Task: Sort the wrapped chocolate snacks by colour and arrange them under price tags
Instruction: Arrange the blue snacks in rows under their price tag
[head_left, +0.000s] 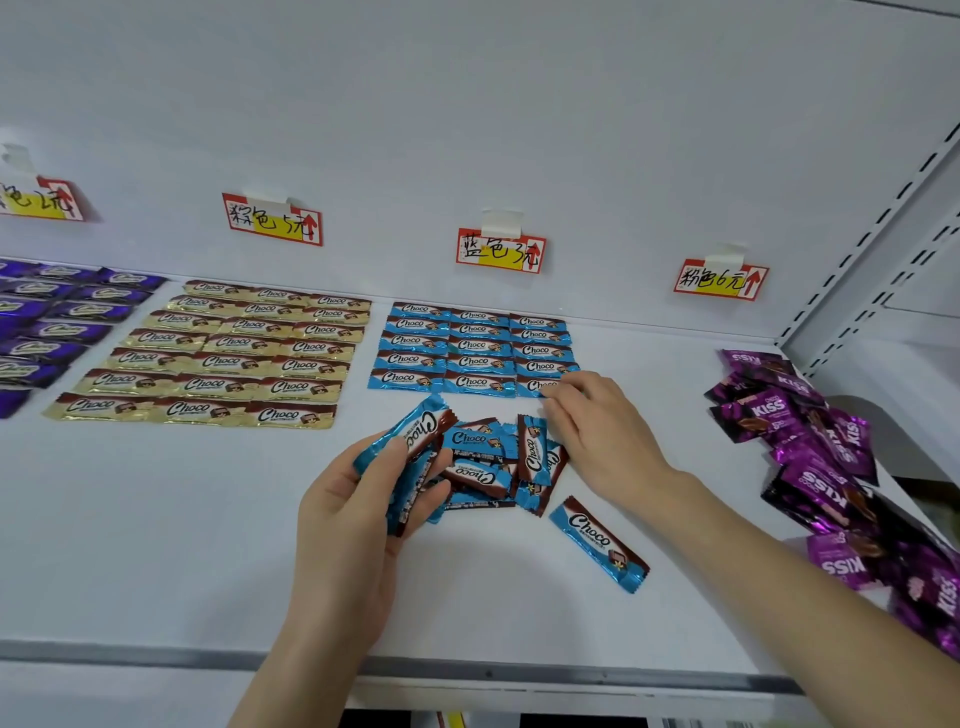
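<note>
left tag: cut by the edge, we read part.
purple bars: we lose some past the left edge.
kiss packs: run off right edge.

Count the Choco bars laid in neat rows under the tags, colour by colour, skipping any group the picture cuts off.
Gold bars: 21
Blue bars: 15, one partly under the right hand
Total: 36
Purple rows run off the left edge; loose blue bars in the left hand are left out.

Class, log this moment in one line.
left hand: grips blue Choco bars | right hand: touches front-right bar | blue Choco grid: under 蓝色 price tag | loose pile: unsorted
</note>
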